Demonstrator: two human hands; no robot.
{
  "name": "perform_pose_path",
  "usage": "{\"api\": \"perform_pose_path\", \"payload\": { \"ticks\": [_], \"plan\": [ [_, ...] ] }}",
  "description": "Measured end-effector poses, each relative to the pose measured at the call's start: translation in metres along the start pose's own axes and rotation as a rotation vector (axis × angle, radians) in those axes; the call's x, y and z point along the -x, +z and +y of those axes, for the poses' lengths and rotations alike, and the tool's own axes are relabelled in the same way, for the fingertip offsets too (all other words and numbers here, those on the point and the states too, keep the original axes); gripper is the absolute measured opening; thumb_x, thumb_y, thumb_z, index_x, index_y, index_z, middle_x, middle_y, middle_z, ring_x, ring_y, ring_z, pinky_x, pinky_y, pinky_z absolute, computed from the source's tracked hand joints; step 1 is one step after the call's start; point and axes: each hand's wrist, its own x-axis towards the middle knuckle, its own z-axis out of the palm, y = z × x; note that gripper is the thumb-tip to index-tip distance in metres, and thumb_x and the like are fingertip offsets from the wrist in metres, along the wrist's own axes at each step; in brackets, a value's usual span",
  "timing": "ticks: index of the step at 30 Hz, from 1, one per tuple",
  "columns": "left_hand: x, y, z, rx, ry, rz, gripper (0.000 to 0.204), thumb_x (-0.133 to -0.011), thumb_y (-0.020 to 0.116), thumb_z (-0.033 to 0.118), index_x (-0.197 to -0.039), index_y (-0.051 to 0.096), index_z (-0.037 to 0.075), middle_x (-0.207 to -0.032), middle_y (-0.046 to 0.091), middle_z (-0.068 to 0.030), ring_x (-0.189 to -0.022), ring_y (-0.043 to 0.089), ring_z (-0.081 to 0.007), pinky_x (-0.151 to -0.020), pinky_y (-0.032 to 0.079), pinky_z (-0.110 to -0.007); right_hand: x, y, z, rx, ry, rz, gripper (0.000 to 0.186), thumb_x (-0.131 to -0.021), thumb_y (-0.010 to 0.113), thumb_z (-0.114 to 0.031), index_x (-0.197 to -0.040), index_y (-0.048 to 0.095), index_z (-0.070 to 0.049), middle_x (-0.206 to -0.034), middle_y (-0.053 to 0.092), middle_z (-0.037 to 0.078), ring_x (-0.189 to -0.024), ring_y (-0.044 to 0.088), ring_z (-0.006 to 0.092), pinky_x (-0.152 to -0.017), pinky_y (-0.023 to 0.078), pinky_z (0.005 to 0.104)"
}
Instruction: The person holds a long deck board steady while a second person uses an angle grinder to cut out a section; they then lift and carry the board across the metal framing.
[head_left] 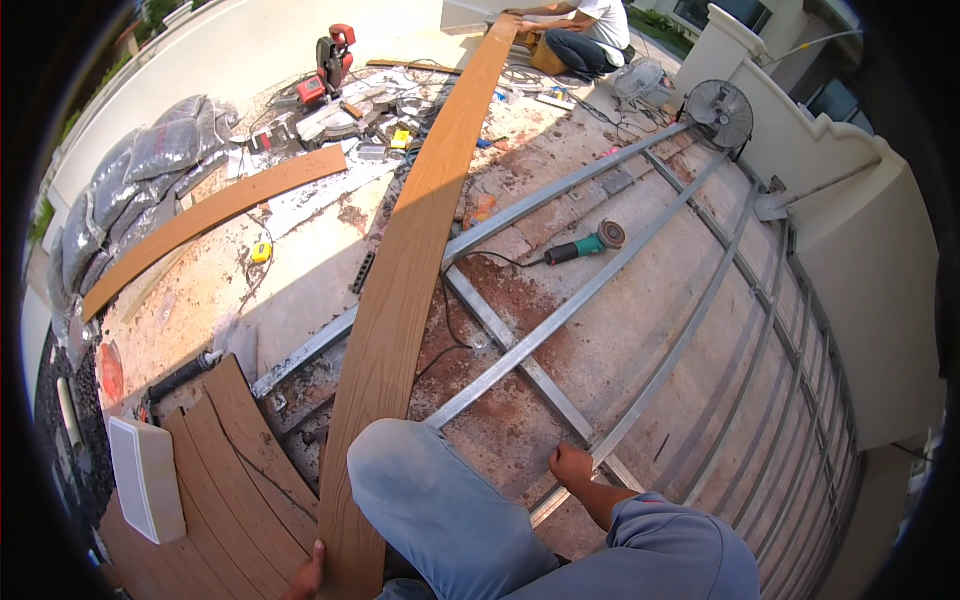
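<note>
A long wood-grain deck board (400, 290) runs from beside my knee to a co-worker at the far end. My left hand (308, 574) grips its near left edge; the thumb shows and most fingers are hidden. My right hand (571, 466) is closed in a fist beside a crossing of the galvanized metal frame (590, 440), with nothing visible in it. Laid deck boards (215, 470) lie to the left of the long board. A green angle grinder (580, 245) rests on the floor between the frame bars, its black cord trailing left.
The co-worker (590, 30) crouches with a hand on the board's far end. A red miter saw (327, 68), a loose board (215, 215), filled bags (140, 160) and a yellow tape measure (262, 251) lie left. A white box-shaped object (147, 480) stands nearby. A fan (718, 113) is at the wall.
</note>
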Motion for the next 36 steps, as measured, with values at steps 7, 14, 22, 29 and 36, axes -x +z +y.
{"api": "perform_pose_path", "payload": {
  "ticks": [7, 14, 22, 29, 36],
  "plan": [
    [0.002, -0.002, 0.014, 0.039, 0.075, -0.054, 0.107, -0.095, 0.021, 0.076, -0.132, 0.047, -0.021, -0.138, 0.05, -0.033, -0.135, 0.044, -0.0352, -0.114, 0.031, -0.034, 0.001, 0.004, 0.003, -0.014, -0.016, 0.018, 0.025, -0.084, 0.058, -0.029, -0.081, 0.065, -0.005, -0.078, 0.068, 0.019, -0.072, 0.066, 0.0395, -0.068, 0.052, 0.0518],
    [0.007, -0.002, 0.027, 0.009, 0.051, -0.026, 0.109, -0.094, 0.022, 0.077, -0.131, 0.047, -0.022, -0.136, 0.052, -0.0334, -0.134, 0.046, -0.0363, -0.113, 0.032, -0.035, 0.001, 0.002, 0.003, -0.013, 0.004, -0.007, 0.025, -0.084, 0.058, -0.03, -0.082, 0.065, -0.006, -0.079, 0.068, 0.018, -0.074, 0.066, 0.0392, -0.069, 0.052, 0.0511],
    [-0.007, -0.003, 0.0, 0.003, -0.009, -0.032, 0.108, -0.094, 0.022, 0.077, -0.131, 0.048, -0.021, -0.136, 0.052, -0.0329, -0.133, 0.047, -0.0355, -0.112, 0.033, -0.034, 0.0, -0.005, -0.003, 0.0, 0.013, -0.019, 0.025, -0.085, 0.058, -0.03, -0.082, 0.065, -0.006, -0.078, 0.068, 0.018, -0.073, 0.066, 0.0393, -0.068, 0.052, 0.0513],
    [0.013, -0.002, 0.004, 0.039, 0.115, -0.059, 0.102, -0.097, 0.021, 0.072, -0.131, 0.049, -0.02, -0.137, 0.052, -0.0317, -0.135, 0.045, -0.0338, -0.113, 0.031, -0.033, 0.0, 0.001, -0.001, 0.028, -0.003, -0.015, 0.025, -0.084, 0.058, -0.03, -0.082, 0.066, -0.006, -0.078, 0.068, 0.018, -0.073, 0.066, 0.0387, -0.068, 0.052, 0.051],
    [0.011, -0.004, -0.006, 0.01, 0.054, -0.064, 0.103, -0.097, 0.02, 0.073, -0.131, 0.048, -0.021, -0.137, 0.051, -0.0328, -0.136, 0.044, -0.035, -0.114, 0.03, -0.033, -0.001, 0.004, -0.001, 0.041, -0.023, -0.009, 0.025, -0.084, 0.058, -0.029, -0.081, 0.066, -0.006, -0.078, 0.068, 0.018, -0.073, 0.066, 0.0386, -0.068, 0.052, 0.0511]
  ]
}}
